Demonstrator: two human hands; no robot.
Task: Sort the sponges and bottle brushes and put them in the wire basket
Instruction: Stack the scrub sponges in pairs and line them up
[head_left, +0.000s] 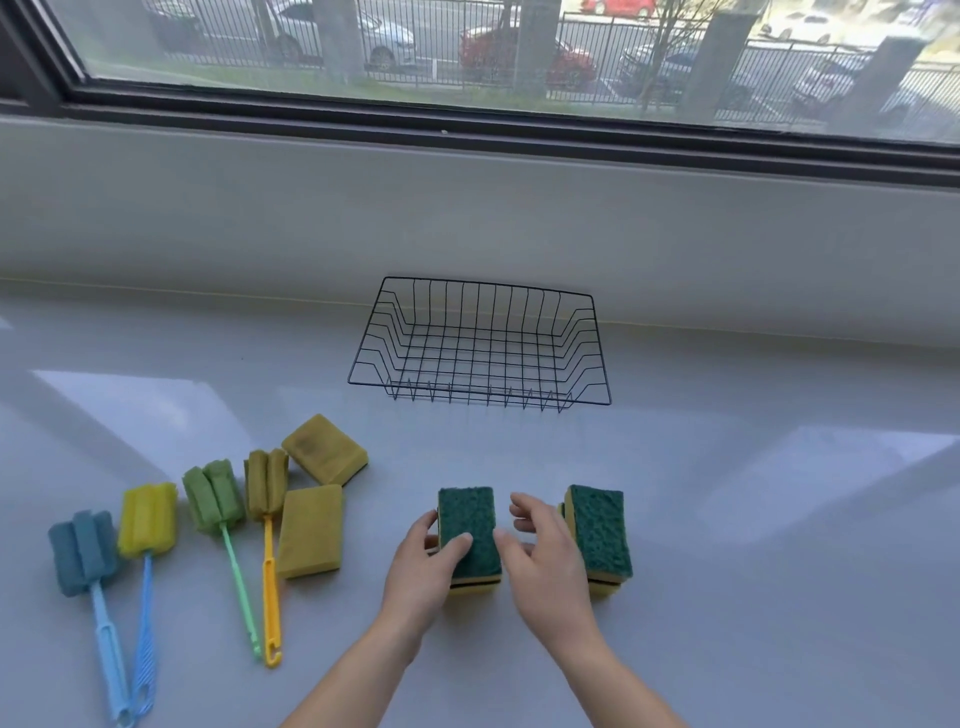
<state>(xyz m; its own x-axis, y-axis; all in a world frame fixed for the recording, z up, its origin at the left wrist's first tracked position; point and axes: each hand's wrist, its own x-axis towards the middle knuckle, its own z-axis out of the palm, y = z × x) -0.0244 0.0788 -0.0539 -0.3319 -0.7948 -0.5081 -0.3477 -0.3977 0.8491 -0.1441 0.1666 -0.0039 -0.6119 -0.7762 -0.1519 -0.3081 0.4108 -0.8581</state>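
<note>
left hand (421, 564) fingers grip sponge stack (467, 519); right hand (545, 564) fingers loose beside it

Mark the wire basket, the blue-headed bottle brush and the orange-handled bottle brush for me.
wire basket (488, 306), head view, on its back wall.
blue-headed bottle brush (83, 551), head view, on its foam head.
orange-handled bottle brush (266, 483), head view, on its foam head.

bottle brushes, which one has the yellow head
The yellow-headed bottle brush, second from the left, on a blue handle; the other three heads are blue, green and olive-brown.
</note>
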